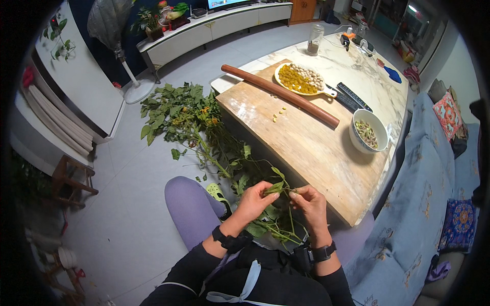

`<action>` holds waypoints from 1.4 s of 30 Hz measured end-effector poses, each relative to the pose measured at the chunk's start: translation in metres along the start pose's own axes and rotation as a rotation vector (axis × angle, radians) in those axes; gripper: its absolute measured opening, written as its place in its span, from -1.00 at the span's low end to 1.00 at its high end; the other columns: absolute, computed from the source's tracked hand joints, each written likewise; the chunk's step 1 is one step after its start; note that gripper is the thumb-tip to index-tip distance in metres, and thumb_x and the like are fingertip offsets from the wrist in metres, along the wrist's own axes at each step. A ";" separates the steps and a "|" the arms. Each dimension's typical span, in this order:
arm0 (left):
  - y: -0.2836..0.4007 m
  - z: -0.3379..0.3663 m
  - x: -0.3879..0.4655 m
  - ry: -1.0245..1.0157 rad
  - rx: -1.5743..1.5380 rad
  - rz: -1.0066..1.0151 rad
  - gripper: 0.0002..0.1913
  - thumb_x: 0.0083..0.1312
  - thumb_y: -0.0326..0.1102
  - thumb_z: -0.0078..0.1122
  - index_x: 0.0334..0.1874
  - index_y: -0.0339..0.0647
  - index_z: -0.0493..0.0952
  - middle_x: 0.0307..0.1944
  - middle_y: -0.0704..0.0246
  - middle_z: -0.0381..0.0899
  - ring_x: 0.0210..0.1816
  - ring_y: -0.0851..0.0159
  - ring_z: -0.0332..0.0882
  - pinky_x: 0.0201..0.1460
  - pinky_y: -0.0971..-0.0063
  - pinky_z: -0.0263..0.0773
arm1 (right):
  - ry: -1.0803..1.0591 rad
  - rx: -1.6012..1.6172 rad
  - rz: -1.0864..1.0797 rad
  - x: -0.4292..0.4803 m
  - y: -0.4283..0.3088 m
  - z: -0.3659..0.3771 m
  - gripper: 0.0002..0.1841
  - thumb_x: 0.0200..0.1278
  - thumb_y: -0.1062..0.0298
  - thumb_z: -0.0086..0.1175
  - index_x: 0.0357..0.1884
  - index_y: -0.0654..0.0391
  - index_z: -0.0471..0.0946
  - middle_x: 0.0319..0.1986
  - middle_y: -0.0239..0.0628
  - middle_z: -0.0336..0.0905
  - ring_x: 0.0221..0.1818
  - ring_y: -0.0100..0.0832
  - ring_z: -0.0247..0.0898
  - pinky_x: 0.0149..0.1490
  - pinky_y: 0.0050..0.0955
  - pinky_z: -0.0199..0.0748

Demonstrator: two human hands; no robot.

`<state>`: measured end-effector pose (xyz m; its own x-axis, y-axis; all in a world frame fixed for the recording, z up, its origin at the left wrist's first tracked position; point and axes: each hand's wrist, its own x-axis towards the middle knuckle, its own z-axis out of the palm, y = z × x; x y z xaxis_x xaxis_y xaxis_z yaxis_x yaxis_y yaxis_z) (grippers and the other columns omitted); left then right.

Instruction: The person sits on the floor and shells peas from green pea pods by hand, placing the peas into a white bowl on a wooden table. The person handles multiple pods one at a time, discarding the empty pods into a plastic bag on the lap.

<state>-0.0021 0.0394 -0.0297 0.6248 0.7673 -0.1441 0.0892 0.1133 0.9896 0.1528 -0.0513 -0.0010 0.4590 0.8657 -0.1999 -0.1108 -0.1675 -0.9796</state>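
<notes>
My left hand (257, 199) pinches green leaves or pods on a plant stem, close to the near edge of a wooden board (291, 141). Just right of it, my right hand (309, 202) grips part of the same stem between thumb and fingers. Green stems (281, 231) hang below both hands over my lap. A large heap of cut leafy plants (183, 111) lies on the floor to the left of the board. On the board stand a long wooden rolling pin (281, 96) and a white bowl (358, 143) with shelled beans or seeds inside.
A white dish (325, 91) of yellow and pale pieces lies beyond the rolling pin, near two remote controls (354, 95). A glass jar (315, 41) stands farther back on the marble-patterned table (356, 57). A blue-covered sofa (417, 183) is at right, a wooden stool (72, 178) at left.
</notes>
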 end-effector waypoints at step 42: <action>0.006 0.022 -0.001 -0.052 -0.262 0.027 -0.87 0.21 -0.46 0.23 -0.22 -0.33 0.55 -0.38 0.44 0.60 -0.37 0.56 0.53 -0.31 0.71 0.45 | -0.130 -0.231 -0.170 -0.001 0.011 -0.009 -0.86 0.05 0.49 0.23 -0.34 0.30 0.59 -0.50 -0.25 0.58 -0.46 -0.48 0.53 -0.36 -0.56 0.45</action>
<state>0.0150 0.0258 -0.0233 0.6636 0.7399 -0.1108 -0.1275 0.2577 0.9578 0.1586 -0.0582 -0.0121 0.3355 0.9410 -0.0435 0.1680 -0.1052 -0.9802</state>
